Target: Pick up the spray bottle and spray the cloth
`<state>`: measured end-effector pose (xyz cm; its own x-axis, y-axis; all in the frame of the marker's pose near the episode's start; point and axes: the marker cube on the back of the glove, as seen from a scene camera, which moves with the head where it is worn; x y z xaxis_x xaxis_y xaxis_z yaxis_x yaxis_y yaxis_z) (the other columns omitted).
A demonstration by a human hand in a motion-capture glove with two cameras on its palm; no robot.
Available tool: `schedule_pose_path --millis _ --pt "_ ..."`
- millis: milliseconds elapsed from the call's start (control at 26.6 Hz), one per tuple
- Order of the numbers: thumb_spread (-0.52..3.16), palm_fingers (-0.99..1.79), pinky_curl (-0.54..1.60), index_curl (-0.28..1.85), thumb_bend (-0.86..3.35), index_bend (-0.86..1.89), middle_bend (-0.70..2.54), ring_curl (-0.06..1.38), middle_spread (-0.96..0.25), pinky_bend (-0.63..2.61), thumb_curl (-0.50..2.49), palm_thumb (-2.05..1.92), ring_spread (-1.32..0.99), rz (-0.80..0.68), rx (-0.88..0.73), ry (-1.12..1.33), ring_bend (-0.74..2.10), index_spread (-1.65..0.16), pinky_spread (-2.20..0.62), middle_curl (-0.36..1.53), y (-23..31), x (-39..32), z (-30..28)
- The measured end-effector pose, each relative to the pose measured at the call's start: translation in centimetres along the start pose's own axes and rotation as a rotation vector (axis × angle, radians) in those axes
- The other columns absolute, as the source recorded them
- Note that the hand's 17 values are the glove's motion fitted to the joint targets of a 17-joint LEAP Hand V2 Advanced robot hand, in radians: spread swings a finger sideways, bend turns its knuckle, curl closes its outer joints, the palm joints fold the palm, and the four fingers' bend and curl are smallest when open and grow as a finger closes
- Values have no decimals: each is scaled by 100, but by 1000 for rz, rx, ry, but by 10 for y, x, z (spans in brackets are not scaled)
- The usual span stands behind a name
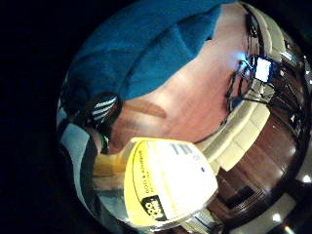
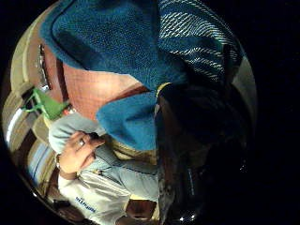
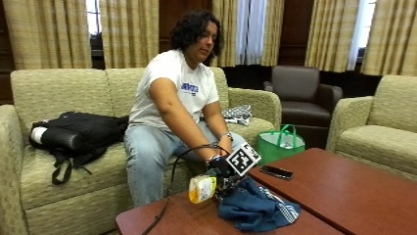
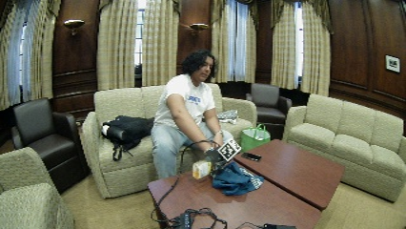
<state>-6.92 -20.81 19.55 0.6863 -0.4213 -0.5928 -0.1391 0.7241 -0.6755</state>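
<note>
The spray bottle (image 3: 202, 189), yellow with a pale label, is gripped in my gloved right hand (image 3: 221, 172) at the near end of the wooden table (image 3: 345, 191), right beside the blue cloth (image 3: 257, 208). The cloth lies crumpled in a heap on the table, a striped edge showing. In the little finger side palm view the bottle's label (image 1: 165, 180) sits close to the palm, with the cloth (image 1: 146, 53) and the table top (image 1: 195, 97) beyond it. The thumb side palm view is mostly filled by the cloth (image 2: 117, 42). The bottle's nozzle is hidden.
A black phone (image 3: 276, 172) lies on the table further along. A green bag (image 3: 280, 144) stands on the floor by the sofa, and a black backpack (image 3: 78, 132) lies on the seat. Cables and a device (image 4: 190, 219) sit at the table's near edge. The bare left hand (image 2: 77, 150) rests at the person's lap.
</note>
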Motion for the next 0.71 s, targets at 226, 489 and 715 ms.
schedule_pose_path --millis 226,489,715 --pt "30 135 41 59 -3 41 58 49 -21 45 81 90 -20 0 -19 142 66 -25 -30 55 -3 13 4" --pt "31 135 41 59 -3 40 58 49 -21 45 82 90 -20 -16 -41 131 66 -25 -29 55 -4 7 6" --pt "31 135 41 59 -3 39 58 49 -21 45 83 90 -20 0 45 -87 66 -25 -29 55 8 12 -25"
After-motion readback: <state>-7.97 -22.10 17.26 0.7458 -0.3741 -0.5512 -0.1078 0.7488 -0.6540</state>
